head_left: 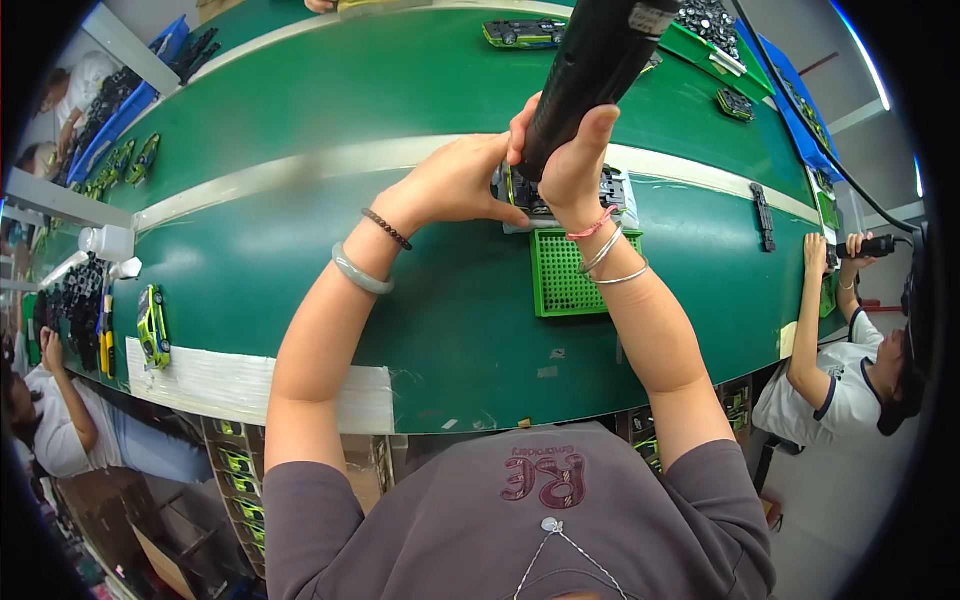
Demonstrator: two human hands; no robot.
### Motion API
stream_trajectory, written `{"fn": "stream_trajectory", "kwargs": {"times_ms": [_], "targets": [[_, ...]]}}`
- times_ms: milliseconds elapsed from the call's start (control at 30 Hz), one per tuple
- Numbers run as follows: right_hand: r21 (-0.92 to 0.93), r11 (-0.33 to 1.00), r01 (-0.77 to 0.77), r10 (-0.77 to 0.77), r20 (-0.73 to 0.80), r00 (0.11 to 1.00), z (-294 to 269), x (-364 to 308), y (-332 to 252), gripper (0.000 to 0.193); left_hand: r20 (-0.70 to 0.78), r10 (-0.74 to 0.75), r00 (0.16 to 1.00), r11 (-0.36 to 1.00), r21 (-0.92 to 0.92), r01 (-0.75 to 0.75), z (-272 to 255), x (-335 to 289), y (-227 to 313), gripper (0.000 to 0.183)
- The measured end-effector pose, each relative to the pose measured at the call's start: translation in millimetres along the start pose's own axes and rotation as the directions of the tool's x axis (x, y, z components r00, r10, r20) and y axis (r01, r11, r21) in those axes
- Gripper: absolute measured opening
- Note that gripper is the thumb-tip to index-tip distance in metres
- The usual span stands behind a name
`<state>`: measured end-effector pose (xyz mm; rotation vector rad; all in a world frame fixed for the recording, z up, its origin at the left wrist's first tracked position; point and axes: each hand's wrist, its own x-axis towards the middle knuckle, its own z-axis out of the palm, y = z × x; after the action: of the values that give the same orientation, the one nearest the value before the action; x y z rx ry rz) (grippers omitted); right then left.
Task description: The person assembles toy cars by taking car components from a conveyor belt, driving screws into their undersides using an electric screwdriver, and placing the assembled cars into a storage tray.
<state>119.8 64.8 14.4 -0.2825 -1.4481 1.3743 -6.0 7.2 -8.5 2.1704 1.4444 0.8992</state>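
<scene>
Gripping screwdriver, right hand hides toy chassis.

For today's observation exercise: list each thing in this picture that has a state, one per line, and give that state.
Black power screwdriver: upright, tip down on the toy car chassis, gripped by the right hand.
Toy car chassis: lying on the green perforated tray, steadied by the left hand.
Green toy car: assembled, lying untouched on the belt.
</scene>
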Motion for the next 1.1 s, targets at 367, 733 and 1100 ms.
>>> {"fn": "stream_trajectory", "kwargs": {"times_ms": [367, 733, 1100], "targets": [[0.076, 0.993, 0.091, -0.081, -0.125, 0.989, -96.0, -26.1, -79.5, 0.097, -0.15, -0.233, 0.961, 0.841, -0.528, 0.121, -72.5, -19.4, 0.2, 0.053], [-0.135, 0.988, -0.07, 0.02, -0.341, 0.94, -181.1, -97.7, -66.8, 0.087, 0.055, -0.597, 0.8, 0.611, 0.677, 0.41, -118.3, -1.7, -71.8, 0.043], [-0.15, 0.985, -0.087, 0.029, -0.353, 0.935, -181.7, -98.7, -69.2, 0.087, 0.014, -0.067, 0.998, 0.898, 0.436, 0.054, -28.0, 114.2, -39.5, 0.041]]}}
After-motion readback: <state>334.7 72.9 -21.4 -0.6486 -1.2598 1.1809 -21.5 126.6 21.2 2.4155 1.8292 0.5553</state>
